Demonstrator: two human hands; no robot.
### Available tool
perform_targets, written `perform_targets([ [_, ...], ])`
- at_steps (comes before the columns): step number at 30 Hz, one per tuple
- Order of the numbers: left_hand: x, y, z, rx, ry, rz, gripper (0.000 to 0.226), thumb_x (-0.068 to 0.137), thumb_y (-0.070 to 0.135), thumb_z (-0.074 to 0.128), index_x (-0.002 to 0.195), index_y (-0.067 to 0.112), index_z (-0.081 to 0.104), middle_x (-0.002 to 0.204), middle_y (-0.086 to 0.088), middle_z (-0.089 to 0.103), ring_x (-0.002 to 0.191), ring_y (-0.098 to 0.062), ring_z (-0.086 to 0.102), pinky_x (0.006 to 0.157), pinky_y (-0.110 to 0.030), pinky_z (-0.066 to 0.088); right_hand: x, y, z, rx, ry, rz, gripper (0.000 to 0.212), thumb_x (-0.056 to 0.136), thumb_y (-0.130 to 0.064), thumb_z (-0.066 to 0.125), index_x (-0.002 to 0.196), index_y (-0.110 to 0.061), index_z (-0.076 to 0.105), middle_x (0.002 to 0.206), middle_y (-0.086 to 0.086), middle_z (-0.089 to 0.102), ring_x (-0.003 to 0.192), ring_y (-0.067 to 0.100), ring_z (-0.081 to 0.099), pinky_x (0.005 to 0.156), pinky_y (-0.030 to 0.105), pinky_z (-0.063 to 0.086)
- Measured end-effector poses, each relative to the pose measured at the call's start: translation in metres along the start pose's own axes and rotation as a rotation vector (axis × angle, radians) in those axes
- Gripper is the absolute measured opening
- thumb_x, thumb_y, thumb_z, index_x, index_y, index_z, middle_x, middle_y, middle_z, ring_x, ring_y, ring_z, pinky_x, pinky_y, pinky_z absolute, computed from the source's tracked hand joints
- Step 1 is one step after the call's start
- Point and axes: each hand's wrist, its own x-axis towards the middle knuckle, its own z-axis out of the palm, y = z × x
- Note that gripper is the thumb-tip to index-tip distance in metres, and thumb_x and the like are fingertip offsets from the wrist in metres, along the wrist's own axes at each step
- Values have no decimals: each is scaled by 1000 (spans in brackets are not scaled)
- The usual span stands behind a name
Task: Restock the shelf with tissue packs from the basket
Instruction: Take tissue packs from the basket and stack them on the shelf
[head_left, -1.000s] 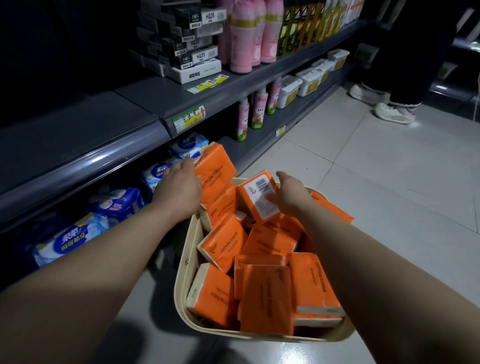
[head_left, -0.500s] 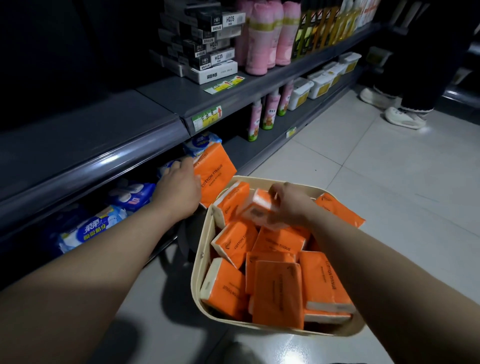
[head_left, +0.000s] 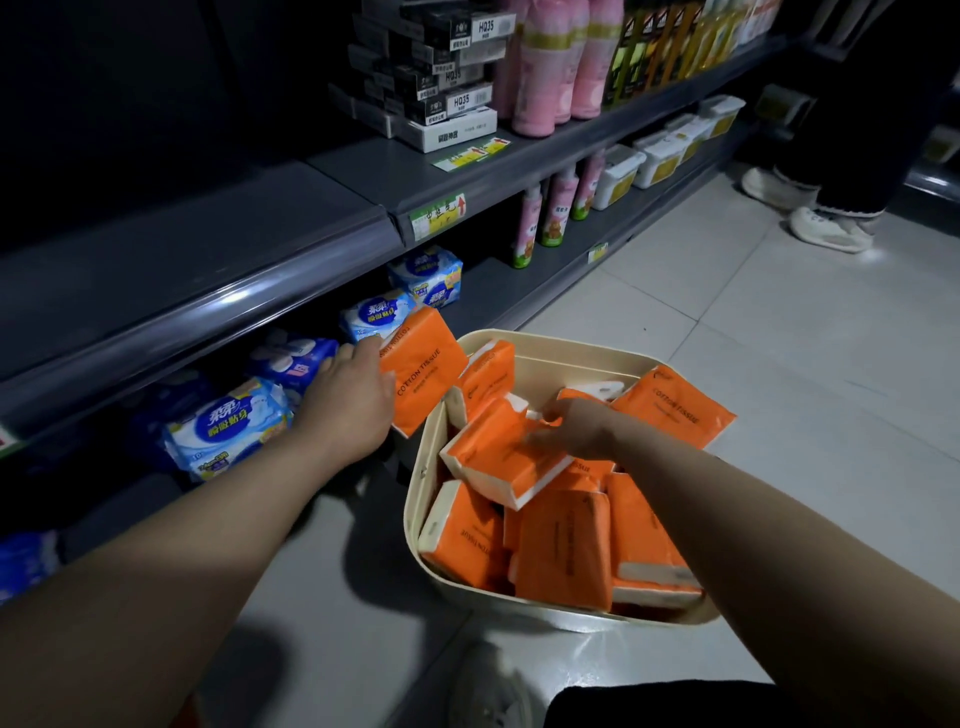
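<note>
Centre: orange plastic-wrapped tissue packs (head_left: 566, 551), white ends, black lettering | cream plastic basket (head_left: 545, 358) | lower left: blue-and-white printed soft packs (head_left: 228, 426) | top: pink plastic bottles (head_left: 540, 78) | dark grey metal shelf (head_left: 208, 249) | pale grey tiled floor (head_left: 779, 364)

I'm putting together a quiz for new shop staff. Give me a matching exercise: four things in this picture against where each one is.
1 basket
2 blue packs
3 black boxes
4 right hand

A upper shelf
B floor
C on a pack in the basket
D bottom shelf

Pairs: 1-B, 2-D, 3-A, 4-C
</note>
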Motion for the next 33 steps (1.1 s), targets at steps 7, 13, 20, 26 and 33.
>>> perform_targets([
  [7, -2, -8, 4, -30, 0, -7, 39, 98, 27, 42, 133, 10, 39, 124, -19, 48, 115, -36, 45, 95, -44, 38, 5, -21, 7, -71, 46, 17, 65, 80, -46, 70, 131, -11, 50, 125, 10, 57, 111, 27, 56, 91, 34, 47],
  [13, -8, -18, -13, -36, 22, -7, 34, 97, 28, 42, 126, 9, 43, 122, -19, 50, 114, -36, 46, 94, -43, 38, -20, -45, -28, 114, 160, -85, 46, 76, -34, 75, 111, -5, 66, 106, 11, 66, 95, 25, 62, 84, 36, 53],
  [20, -32, -46, -72, -33, 144, -7, 33, 96, 26, 44, 125, 10, 47, 121, -20, 53, 111, -37, 50, 93, -44, 42, -63, -87, -50, 473, 230, -206, 39, 72, -19, 80, 103, -6, 61, 94, 15, 68, 80, 24, 64, 75, 39, 55],
  [26, -64, -79, -145, -8, 303, -69, 37, 96, 22, 46, 131, 9, 44, 123, -22, 52, 115, -40, 47, 97, -41, 36, -103, -145, -52, 624, 189, -344, 38, 68, -12, 82, 96, -5, 57, 91, 18, 69, 78, 29, 65, 80, 46, 54],
  [33, -117, -139, -222, 16, 397, -169, 36, 96, 23, 46, 130, 11, 46, 120, -19, 52, 112, -36, 49, 95, -41, 40, -141, -238, -31, 740, 145, -511, 35, 77, -13, 75, 101, -18, 50, 99, 14, 65, 78, 25, 66, 65, 44, 59],
])
